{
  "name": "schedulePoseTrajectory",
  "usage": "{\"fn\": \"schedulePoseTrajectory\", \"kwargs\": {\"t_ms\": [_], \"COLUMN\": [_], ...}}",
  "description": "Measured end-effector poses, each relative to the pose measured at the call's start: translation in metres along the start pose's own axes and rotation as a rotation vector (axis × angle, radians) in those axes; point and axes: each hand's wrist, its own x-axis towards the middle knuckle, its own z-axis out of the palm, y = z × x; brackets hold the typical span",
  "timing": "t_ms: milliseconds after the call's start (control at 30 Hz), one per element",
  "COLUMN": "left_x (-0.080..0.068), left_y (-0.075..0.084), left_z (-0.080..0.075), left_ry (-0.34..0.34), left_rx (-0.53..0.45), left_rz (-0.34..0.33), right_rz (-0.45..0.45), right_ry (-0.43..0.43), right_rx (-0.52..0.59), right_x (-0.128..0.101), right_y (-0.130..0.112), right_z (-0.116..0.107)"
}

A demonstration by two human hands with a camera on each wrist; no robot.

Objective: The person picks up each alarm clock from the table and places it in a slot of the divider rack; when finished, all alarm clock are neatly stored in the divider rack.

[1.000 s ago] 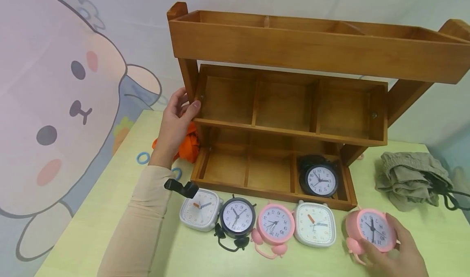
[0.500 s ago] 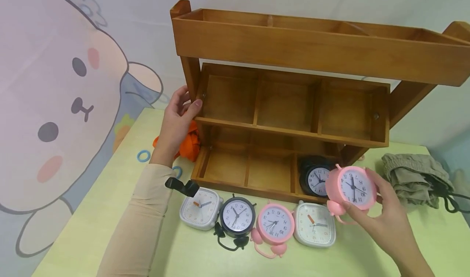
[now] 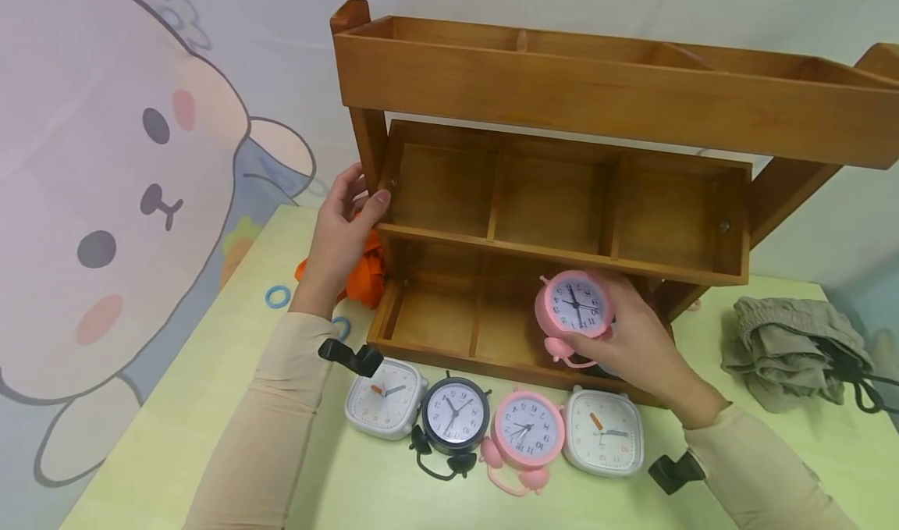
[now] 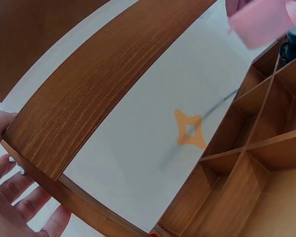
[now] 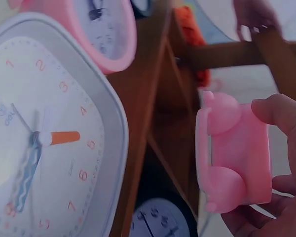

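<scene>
My right hand [image 3: 642, 339] holds a pink twin-bell alarm clock [image 3: 576, 304] by its sides, in front of the lower tier of a wooden three-tier rack [image 3: 611, 85]. Its dial faces up and its bells point towards me. In the right wrist view the thumb [image 5: 274, 108] presses one side of the pink case. At the rack's left end my left hand [image 3: 337, 233] grips the middle tier, thumb in front and fingers round the post. A black alarm clock [image 5: 163, 219] sits in the lower right compartment, mostly hidden in the head view by the right hand.
Along the rack's front lie a white square clock [image 3: 385, 401], a black twin-bell clock [image 3: 455, 413], another pink clock [image 3: 528, 428] and another white clock [image 3: 604, 432]. Orange cloth [image 3: 365, 276] and blue rings [image 3: 277, 297] are left, folded grey-green cloth [image 3: 779, 350] right.
My right hand has lifted the pink clock off the table at the right and carried it left and away from me to the lower tier. The left hand keeps its grip.
</scene>
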Motion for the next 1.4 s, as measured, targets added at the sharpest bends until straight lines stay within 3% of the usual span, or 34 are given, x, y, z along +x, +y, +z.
{"fn": "schedulePoseTrajectory", "kwargs": {"t_ms": [300,567,733,933,1300,1400], "left_x": [0.000,0.000,0.000,0.000,0.001,0.001], "left_y": [-0.002,-0.002,-0.002,-0.002,0.000,-0.001], "left_z": [-0.002,-0.001,-0.001,-0.001,0.002,0.001], "left_ry": [0.010,0.009,0.006,0.006,0.004,0.010], "left_rx": [0.021,0.007,0.002,-0.002,-0.008,-0.005], "left_rz": [-0.011,-0.006,-0.001,0.002,-0.001,-0.003], "right_rz": [-0.055,-0.050,-0.032,0.081,0.062,0.077], "right_ry": [-0.075,-0.040,-0.020,-0.133,-0.140,-0.172], "right_rx": [-0.086,-0.110,-0.151,-0.254,-0.480,-0.486], "right_x": [0.034,0.045,0.044,0.033,0.033,0.031], "right_y": [-0.004,-0.013,-0.016,-0.018,-0.017,-0.014], "right_z": [0.030,0.048,0.056,0.064,0.067,0.062]}}
